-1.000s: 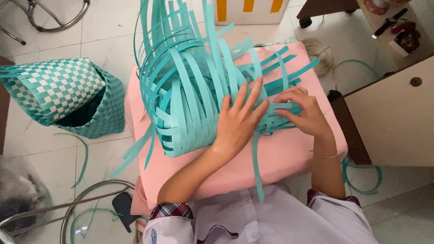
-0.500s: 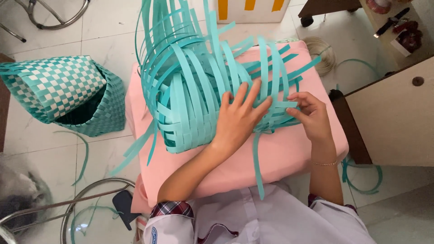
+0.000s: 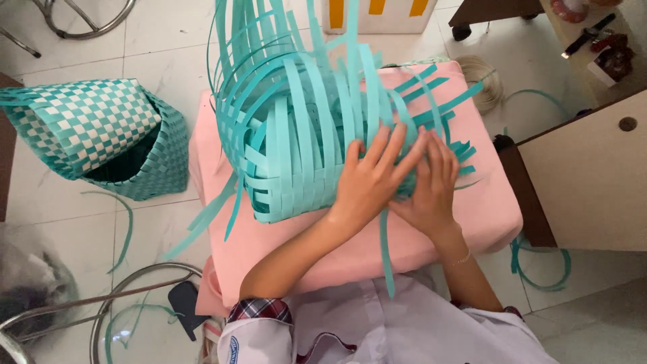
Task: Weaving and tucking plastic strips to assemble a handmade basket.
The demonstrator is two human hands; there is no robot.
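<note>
A half-woven basket of teal plastic strips (image 3: 296, 155) lies on its side on a pink cushioned stool (image 3: 485, 202), its loose strip ends fanning up and to the right. My left hand (image 3: 371, 182) presses flat on the woven wall, fingers spread. My right hand (image 3: 431, 192) sits right beside it, touching it, with its fingers on the loose teal strips (image 3: 445, 101) at the basket's right side. One strip (image 3: 385, 249) hangs down over the stool's front edge.
A finished teal-and-white checkered basket (image 3: 87, 135) lies on the tiled floor at left. A beige cabinet (image 3: 593, 182) stands close at right, with a coil of pale cord (image 3: 482, 77) behind the stool. Metal stool rings (image 3: 114, 296) and stray strips lie on the floor.
My right hand has slid left until it touches my left hand. The loose strips on the right have been pressed closer to the basket wall.
</note>
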